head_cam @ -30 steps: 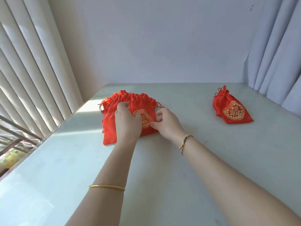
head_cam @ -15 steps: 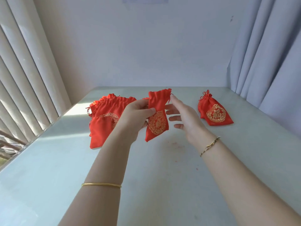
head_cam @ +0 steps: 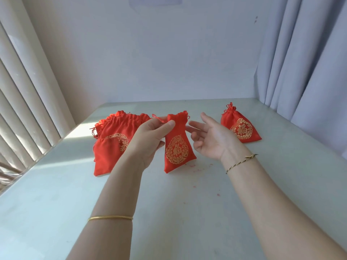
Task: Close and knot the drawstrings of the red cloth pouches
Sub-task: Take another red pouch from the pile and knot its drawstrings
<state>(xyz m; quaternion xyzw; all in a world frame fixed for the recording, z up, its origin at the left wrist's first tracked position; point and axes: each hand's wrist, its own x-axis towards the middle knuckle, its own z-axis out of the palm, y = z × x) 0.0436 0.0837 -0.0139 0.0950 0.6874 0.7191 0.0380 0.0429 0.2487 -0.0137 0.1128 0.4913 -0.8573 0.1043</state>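
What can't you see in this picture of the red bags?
Head view:
- Pile of pouches: how many there are. They overlap, and the left hand covers part of the pile.
- Held pouch: what is inside, hidden by the cloth. Its drawstring runs partly behind the left hand.
- Far pouch: its knot is too small to judge.
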